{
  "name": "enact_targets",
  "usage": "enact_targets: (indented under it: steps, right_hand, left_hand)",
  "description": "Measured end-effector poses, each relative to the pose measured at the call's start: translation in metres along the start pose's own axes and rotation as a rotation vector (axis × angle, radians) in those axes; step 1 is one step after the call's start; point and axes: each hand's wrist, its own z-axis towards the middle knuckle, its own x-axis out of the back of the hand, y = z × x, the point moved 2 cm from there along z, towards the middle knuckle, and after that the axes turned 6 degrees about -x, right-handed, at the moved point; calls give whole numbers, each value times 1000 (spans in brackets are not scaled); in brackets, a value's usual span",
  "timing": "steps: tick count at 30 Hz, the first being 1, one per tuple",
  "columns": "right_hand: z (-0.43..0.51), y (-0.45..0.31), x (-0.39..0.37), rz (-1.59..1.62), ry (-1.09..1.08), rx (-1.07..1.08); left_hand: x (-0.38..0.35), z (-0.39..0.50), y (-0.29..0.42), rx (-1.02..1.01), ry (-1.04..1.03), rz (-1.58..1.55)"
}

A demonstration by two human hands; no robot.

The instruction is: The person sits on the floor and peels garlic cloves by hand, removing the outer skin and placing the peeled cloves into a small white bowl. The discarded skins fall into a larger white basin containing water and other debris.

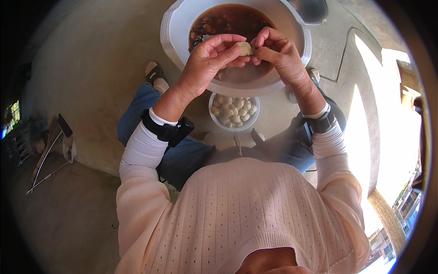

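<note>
Above a large pale plastic tub (178, 37), my left hand (219, 51) grips a small, pale yellowish rounded piece (244, 49) between thumb and fingers. My right hand (277, 51) meets it from the other side, its thumb and fingertips pinched at the piece's darker edge. What kind of food the piece is, I cannot tell. Reddish-brown liquid (236, 17) with dark scraps in it lies in the tub, partly hidden by my hands. Just below the tub, a smaller white bowl (211, 116) holds several pale, rounded pieces (235, 111).
A dark round container (311, 12) stands behind the tub at the upper right. My legs in jeans (137, 106) spread to both sides of the bowl. A long-handled dustpan or similar tool (65, 126) is at the far left on the concrete floor (92, 85).
</note>
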Motion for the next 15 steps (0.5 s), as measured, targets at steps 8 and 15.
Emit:
enact_targets:
  steps: [8,15]
  right_hand:
    - [-2,-1,-2,174,-13,-149]
    - [-2,-3,-5,273,-3,-221]
  left_hand:
    - [0,0,-5,-111,-7,265]
    - [-2,1,-9,-398,-16,632]
